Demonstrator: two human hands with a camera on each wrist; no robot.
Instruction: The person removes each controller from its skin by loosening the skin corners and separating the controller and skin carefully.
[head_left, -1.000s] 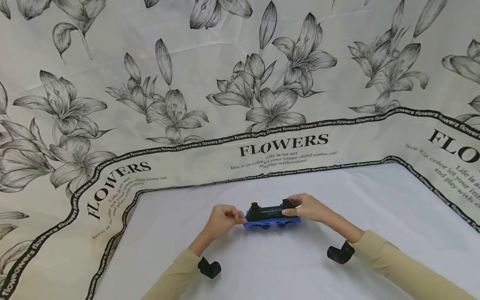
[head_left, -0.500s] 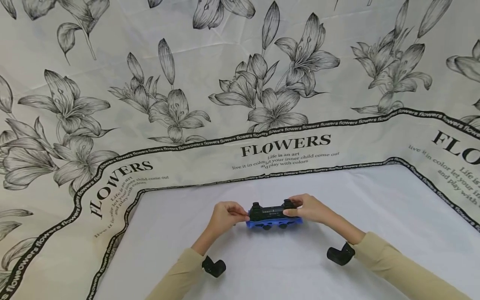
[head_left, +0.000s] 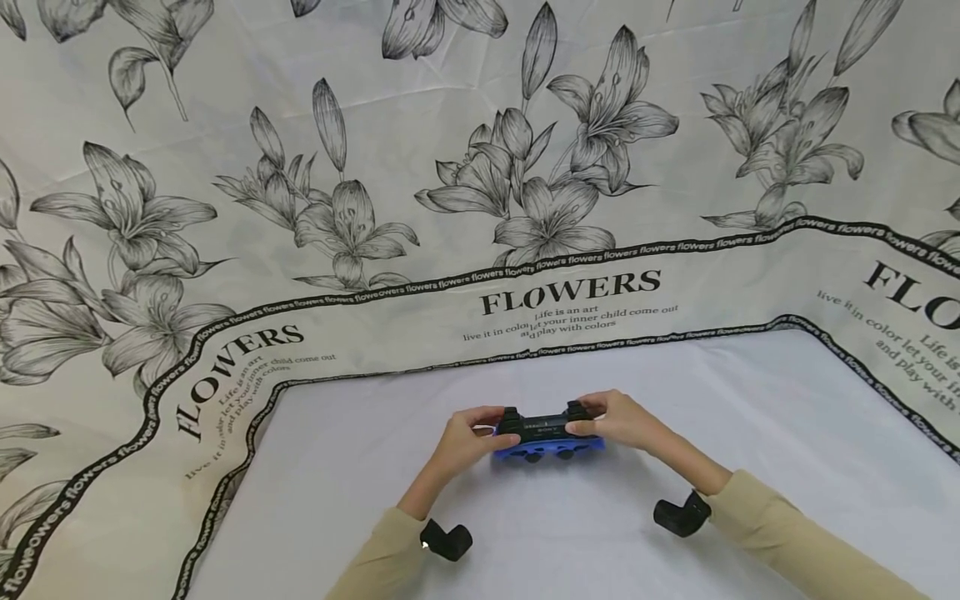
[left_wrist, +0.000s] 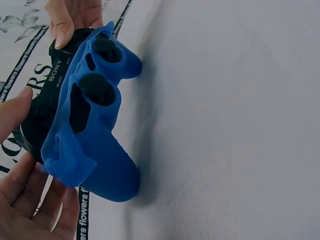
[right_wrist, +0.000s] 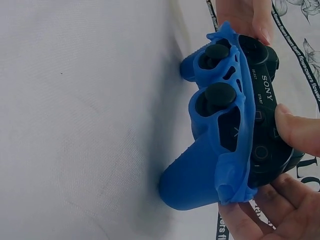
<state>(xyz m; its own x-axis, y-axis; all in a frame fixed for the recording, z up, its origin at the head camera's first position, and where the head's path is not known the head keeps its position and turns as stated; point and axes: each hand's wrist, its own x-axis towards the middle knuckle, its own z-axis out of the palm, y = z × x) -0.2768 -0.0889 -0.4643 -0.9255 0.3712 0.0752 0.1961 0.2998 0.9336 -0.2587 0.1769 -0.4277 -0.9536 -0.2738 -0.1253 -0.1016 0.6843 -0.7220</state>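
A black Sony game controller [head_left: 542,422] is held between both hands, its face toward me. A blue silicone cover [left_wrist: 107,160] wraps its handles and lower face, with both thumbsticks poking through. Along the upper face the black shell is bare, and the cover's edge is bunched and folded back at both ends. My left hand [head_left: 467,437] grips the left end, thumb on the face and fingers at the back. At the other end, my right hand [head_left: 621,420] holds on, its thumb beside the triangle button in the right wrist view.
Beneath the hands spreads a white tabletop [head_left: 555,533]. Behind it rises a white cloth backdrop [head_left: 390,333] with printed flowers and black-edged lettering. A black wrist mount [head_left: 448,540] juts from the left sleeve, another black mount [head_left: 681,512] from the right.
My left hand has shifted from pinching at the cover's left edge to gripping the controller's left end, thumb now on the face. The right hand keeps its hold.
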